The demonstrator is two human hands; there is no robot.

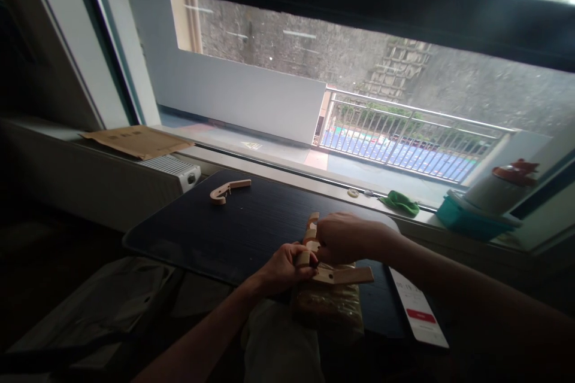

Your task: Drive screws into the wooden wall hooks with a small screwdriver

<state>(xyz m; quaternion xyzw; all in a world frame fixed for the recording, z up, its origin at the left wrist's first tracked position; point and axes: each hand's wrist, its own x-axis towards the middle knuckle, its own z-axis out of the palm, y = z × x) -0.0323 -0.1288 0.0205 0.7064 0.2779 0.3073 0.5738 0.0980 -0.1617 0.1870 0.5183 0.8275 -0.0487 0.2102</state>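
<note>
My left hand [287, 266] is closed around the curved end of a light wooden hook-shaped piece [350, 276], whose straight arm with a dark hole points right. Just above it, my right hand [344, 236] is curled against a second curved wooden piece [313, 219]; its fingertips are mostly hidden. Both wooden pieces meet close together between the hands. Beneath them lies a block in shiny clear wrapping [330, 305], at the table's near edge. A similar hook-shaped wooden piece [218, 194], with thin pins sticking out of it, rests farther left on the dark table [193, 233].
A phone [417, 308] with a lit screen lies right of the block, below my right forearm. Along the windowsill are a green cloth [399, 202], a teal box [474, 218] and a container with an orange top [503, 188]. A brown envelope [139, 140] lies at left.
</note>
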